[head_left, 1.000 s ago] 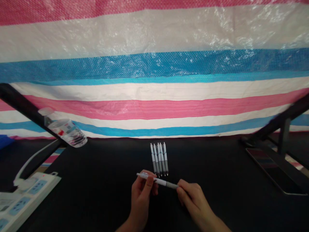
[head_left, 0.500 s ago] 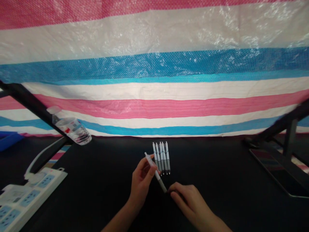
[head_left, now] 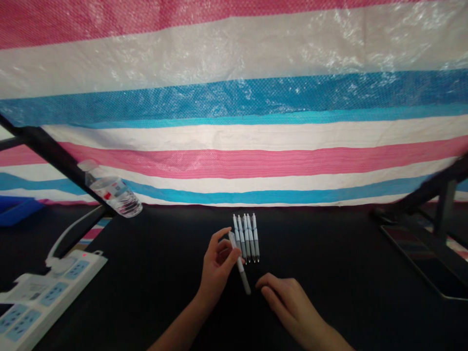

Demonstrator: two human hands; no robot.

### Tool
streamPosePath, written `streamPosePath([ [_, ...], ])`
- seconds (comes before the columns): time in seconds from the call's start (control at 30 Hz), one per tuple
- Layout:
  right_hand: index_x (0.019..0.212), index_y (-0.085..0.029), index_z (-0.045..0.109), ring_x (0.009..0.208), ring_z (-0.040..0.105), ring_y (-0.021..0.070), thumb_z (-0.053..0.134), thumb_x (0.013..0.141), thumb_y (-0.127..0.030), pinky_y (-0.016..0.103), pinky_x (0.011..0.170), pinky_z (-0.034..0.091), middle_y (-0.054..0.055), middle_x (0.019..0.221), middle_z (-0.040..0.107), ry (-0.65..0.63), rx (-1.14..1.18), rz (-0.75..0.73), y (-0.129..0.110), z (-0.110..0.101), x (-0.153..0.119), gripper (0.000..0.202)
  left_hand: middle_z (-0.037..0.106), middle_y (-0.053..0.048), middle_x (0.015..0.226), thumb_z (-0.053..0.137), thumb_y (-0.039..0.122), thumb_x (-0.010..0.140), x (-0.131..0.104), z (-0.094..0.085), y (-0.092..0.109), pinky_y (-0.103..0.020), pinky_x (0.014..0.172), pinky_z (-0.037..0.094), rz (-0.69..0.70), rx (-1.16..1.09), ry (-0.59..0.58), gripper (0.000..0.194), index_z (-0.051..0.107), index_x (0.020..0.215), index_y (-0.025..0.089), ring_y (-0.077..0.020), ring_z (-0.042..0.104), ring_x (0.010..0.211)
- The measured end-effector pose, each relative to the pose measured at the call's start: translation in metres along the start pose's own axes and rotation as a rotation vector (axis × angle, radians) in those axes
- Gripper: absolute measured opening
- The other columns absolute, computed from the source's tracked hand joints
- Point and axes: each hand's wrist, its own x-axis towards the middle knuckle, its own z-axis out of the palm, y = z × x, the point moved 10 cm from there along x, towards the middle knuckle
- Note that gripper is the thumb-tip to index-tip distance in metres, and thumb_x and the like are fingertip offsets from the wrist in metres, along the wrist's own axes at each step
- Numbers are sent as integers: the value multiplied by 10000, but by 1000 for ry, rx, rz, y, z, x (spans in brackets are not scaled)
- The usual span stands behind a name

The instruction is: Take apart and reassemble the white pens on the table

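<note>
My left hand (head_left: 216, 265) grips a white click pen (head_left: 240, 268) with a grey grip section. The thumb and fingers close round its upper half, and its lower end points down toward me. That end looks blunt, without the dark tip seen on the other pens. To the right of it, my right hand (head_left: 288, 300) rests low over the table, thumb and forefinger curled together. Whatever is between those fingertips is hidden or too small to name. Just beyond my left hand lies a row of several similar white pens (head_left: 249, 236), side by side, tips toward me.
The black table (head_left: 321, 253) runs back to a striped plastic sheet (head_left: 234, 163). At left are a white power strip (head_left: 62, 292), a clear plastic bottle (head_left: 119, 197) and a blue tray (head_left: 18, 210). A dark phone or tablet (head_left: 420, 263) lies at right by a black frame bar (head_left: 444, 209).
The held pen has turned steeper, its top swinging right. Its lower end is now farther from my right hand's fingertips. My left fingers have shifted on the barrel; the view has moved slightly.
</note>
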Motion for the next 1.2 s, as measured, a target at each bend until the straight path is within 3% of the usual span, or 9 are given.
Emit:
streamPosePath([
  [0.1,952,-220,628,662,602,150,363,1046,-392,255,623,361,-5,760,644,-15,-8,6,-1,0,0,329,665,45,752,766,281,788,1,-3,0,-294,669,562,3,4,24,454,569,1194,235,-169,701,644],
  [0.33,964,-217,629,661,591,151,334,1050,-416,258,627,354,-3,761,627,-29,7,10,-2,1,0,367,672,40,764,765,318,792,3,-12,-2,-280,644,564,-5,1,84,578,521,1311,244,-167,703,644],
  [0.43,954,-215,624,663,594,152,332,1050,-417,257,627,353,-5,750,619,-24,7,8,-1,2,0,368,669,35,755,771,304,784,3,-13,-2,-286,656,570,8,11,82,498,568,1232,227,-171,707,648],
  [0.77,972,-217,629,657,587,146,335,1052,-412,257,624,348,-9,754,624,-27,2,19,-1,2,0,361,684,28,774,765,311,798,4,-13,-3,-297,679,581,31,42,68,486,580,1240,233,-181,721,672],
  [0.9,966,-218,634,659,586,145,332,1052,-424,258,627,351,-9,755,625,-24,2,14,1,3,0,376,694,10,856,737,345,827,9,-12,-7,-303,688,591,37,83,35,581,532,1362,252,-169,713,687],
  [1.0,977,-222,635,670,593,147,334,1053,-424,258,634,355,-10,764,629,-19,-1,6,1,3,0,371,662,-5,947,731,371,833,16,-18,-10,-277,660,581,59,159,50,629,518,1414,258,-156,690,722],
  [1.2,988,-223,638,673,605,153,329,1053,-423,263,636,357,-10,754,627,-10,-20,15,2,2,2,373,586,2,915,709,340,845,30,-38,-5,-236,650,543,182,413,156,656,488,1454,236,-139,633,774],
])
